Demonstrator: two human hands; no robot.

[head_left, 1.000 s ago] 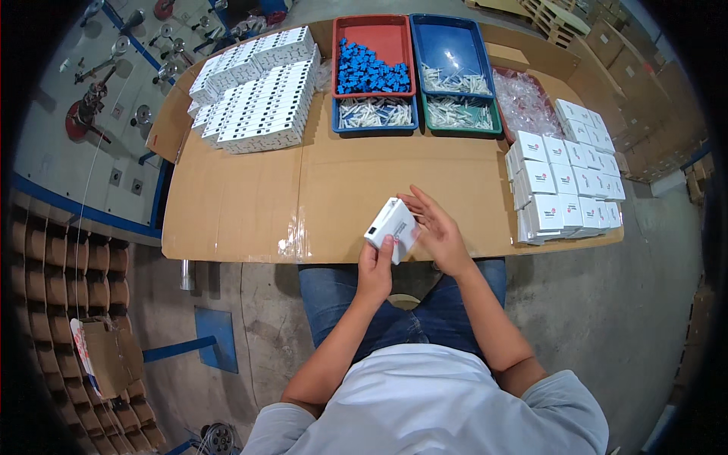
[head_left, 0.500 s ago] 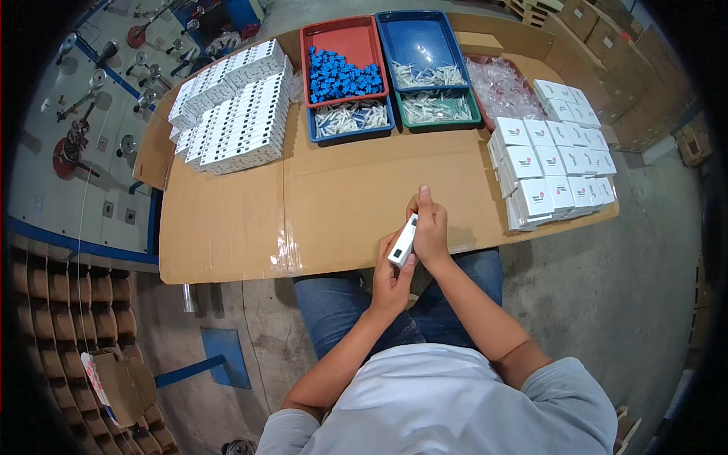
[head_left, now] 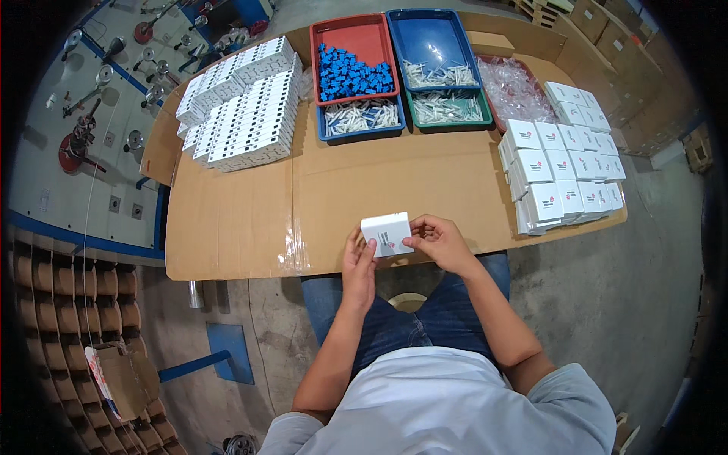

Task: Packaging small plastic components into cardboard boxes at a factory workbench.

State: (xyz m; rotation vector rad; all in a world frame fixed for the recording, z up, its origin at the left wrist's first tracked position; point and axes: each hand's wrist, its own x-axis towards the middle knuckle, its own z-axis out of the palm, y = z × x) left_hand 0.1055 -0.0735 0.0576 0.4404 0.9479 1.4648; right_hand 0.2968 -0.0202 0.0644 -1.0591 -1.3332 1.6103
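A small flat white box (head_left: 385, 226) with printing on its broad face is held up over the front edge of the cardboard-covered table (head_left: 334, 182). My left hand (head_left: 359, 269) grips its left side, the thumb lying on the front face. My right hand (head_left: 444, 244) pinches the right edge between thumb and fingers. That broad face is turned up towards me. What lies behind the box, including some fingertips, is hidden.
Stacked white boxes stand at the left (head_left: 254, 114) and right (head_left: 546, 201). Along the back are a red tray (head_left: 356, 29) of blue pieces, a blue tray (head_left: 425, 38) and a green tray (head_left: 485, 114) of small white parts, and clear plastic bags (head_left: 516, 91).
The white box has turned from its narrow side to its broad printed face. My hands have moved apart to its opposite sides. The view has shifted slightly.
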